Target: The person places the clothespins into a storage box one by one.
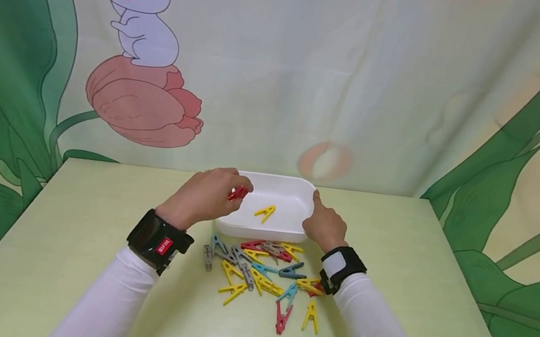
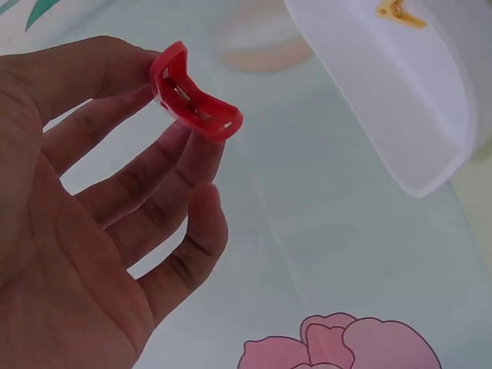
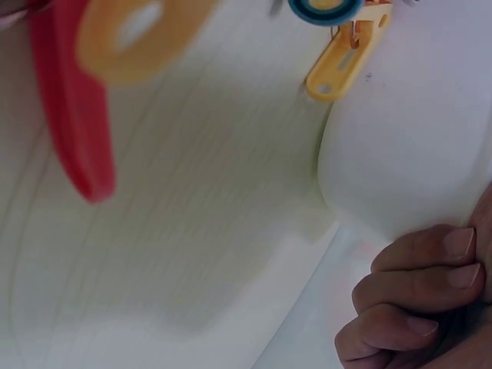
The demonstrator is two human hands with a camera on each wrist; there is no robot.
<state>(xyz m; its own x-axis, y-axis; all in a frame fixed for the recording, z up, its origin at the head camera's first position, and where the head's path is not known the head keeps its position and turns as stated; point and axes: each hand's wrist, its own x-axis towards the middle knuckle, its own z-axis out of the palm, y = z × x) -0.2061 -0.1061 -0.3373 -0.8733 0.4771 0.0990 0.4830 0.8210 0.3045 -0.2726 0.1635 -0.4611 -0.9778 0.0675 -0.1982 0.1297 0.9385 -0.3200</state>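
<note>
My left hand pinches a red clothespin between thumb and fingertips, over the left side of a white plastic tray. One yellow clothespin lies inside the tray. At the tray's right side, my right hand grips the rim. Its other fingers are curled against the outer wall in the right wrist view. In front of the tray, a loose pile of clothespins in yellow, red, blue and grey is spread on the table.
The light yellow-green table reaches back to a cloth backdrop with a rabbit and flowers printed on it. Nearest my body lie a red clothespin and a yellow clothespin.
</note>
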